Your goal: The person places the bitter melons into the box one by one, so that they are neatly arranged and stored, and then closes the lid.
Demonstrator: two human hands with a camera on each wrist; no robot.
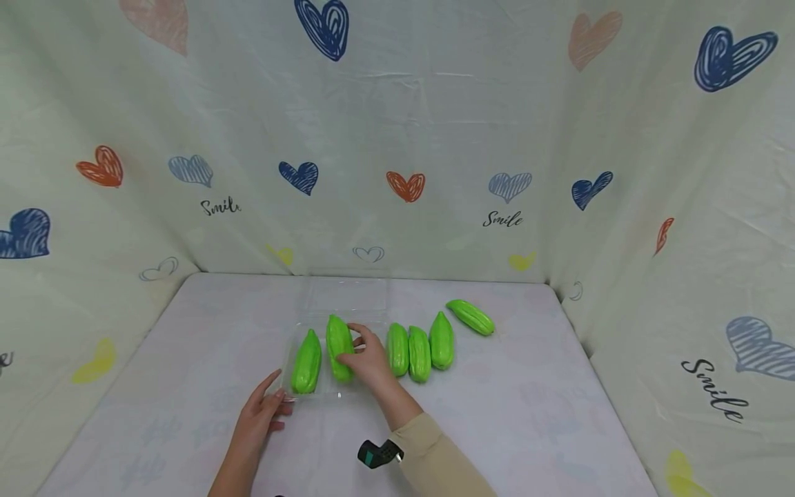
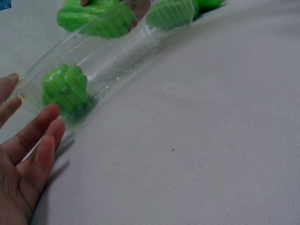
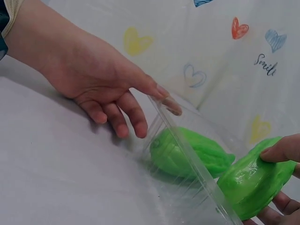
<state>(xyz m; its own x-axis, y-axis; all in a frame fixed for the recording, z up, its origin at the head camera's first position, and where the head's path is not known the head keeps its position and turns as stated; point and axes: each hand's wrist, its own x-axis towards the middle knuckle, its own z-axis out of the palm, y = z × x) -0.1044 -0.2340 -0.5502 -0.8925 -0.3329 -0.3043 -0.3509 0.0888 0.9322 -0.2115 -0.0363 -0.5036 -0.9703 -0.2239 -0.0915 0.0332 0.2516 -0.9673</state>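
Note:
A clear plastic container (image 1: 335, 398) lies on the table with its hinged lid (image 1: 346, 295) folded back. One glossy, ridged green fruit (image 1: 306, 362) with a pointed tip lies inside on the left. Over the container's middle, my right hand (image 1: 370, 359) grips a second green fruit (image 3: 255, 180) of the same kind between thumb and fingers. At the front left corner, my left hand (image 1: 259, 413) pinches the container's rim with thumb and index finger. Its other fingers (image 2: 44, 152) spread loosely outside the wall. Whether the held fruit touches the container floor, I cannot tell.
To the right of the container, more green fruits (image 1: 419, 353) stand in a row. Another green fruit (image 1: 470, 317) lies slanted behind them. A hanging cloth (image 1: 435, 103) with printed hearts surrounds the white table (image 1: 528, 414) at the back and sides.

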